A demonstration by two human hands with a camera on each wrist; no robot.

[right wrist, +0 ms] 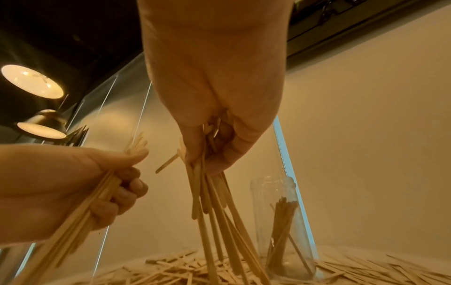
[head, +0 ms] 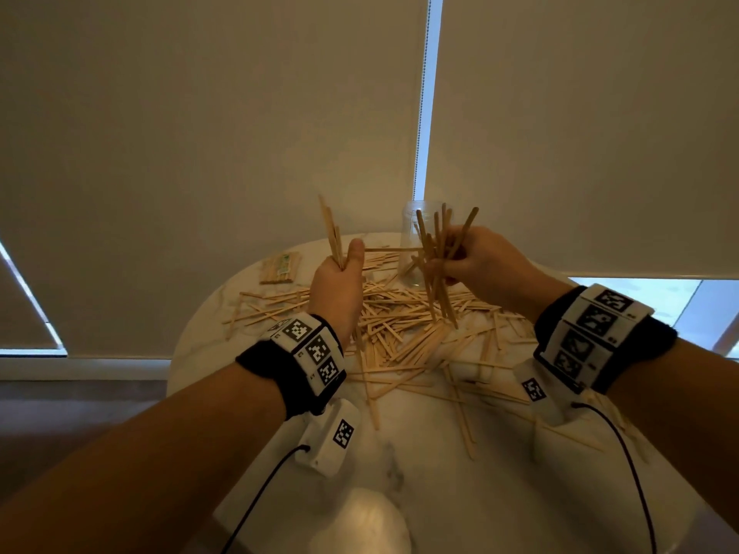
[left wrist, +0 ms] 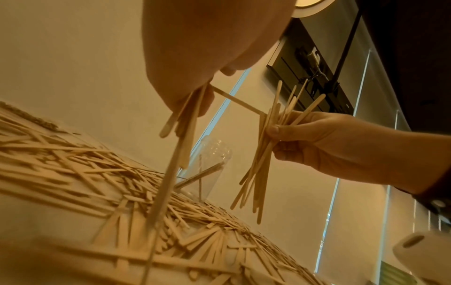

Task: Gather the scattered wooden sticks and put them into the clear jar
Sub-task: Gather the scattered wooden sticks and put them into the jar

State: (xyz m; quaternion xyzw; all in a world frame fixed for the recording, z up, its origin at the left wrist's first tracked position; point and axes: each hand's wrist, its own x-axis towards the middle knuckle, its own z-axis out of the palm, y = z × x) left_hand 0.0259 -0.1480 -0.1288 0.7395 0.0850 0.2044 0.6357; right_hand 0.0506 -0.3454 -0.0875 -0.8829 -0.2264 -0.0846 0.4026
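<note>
Holding sticks (head: 404, 325) above the tabletop (head: 440, 473), each grip, left (head: 338, 285) and right (head: 478, 261), clutches a bundle beside the jar (head: 412, 241) (some already inside).

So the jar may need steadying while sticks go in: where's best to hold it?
Grip the clear jar around its lower body, from its right side. It stands upright, open mouth up, with a few sticks inside; both hands work on its left, and a low hold keeps the mouth free.

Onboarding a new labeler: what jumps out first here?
Both hands raised over the table, each gripping a bundle of sticks: left hand, right hand. Beneath them a dense scatter of wooden sticks covers the round white table. Behind stands the clear jar, a few sticks already inside.
</note>
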